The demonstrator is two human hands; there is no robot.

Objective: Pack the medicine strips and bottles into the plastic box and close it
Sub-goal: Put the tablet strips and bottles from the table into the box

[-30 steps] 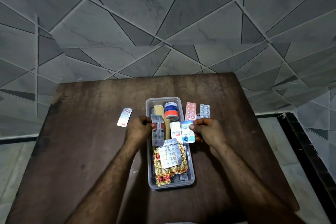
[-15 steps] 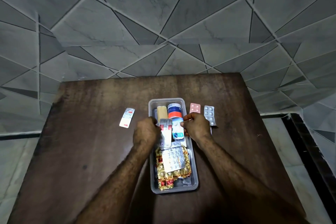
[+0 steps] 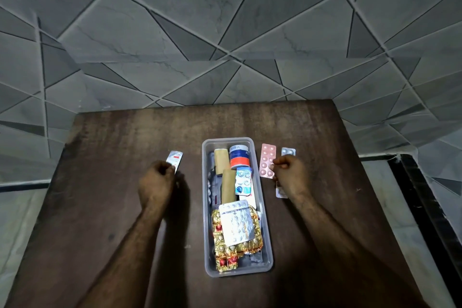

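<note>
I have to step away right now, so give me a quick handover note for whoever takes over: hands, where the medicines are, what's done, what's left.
Left hand: reaching onto the white-and-red strip left of the box; grasp not clear.
Right hand: curled over the silver strip, beside the pink strip; whether it grips is unclear.
Plastic box: open at mid-table, holding the blue-and-orange bottle, two tan rolls, a blue-and-white strip, gold strips and a silver strip on top.
Done: most items are packed.
Left: put in the three outer strips, plus a strip partly hidden under the right hand, then close the box. No lid is in view.
</note>
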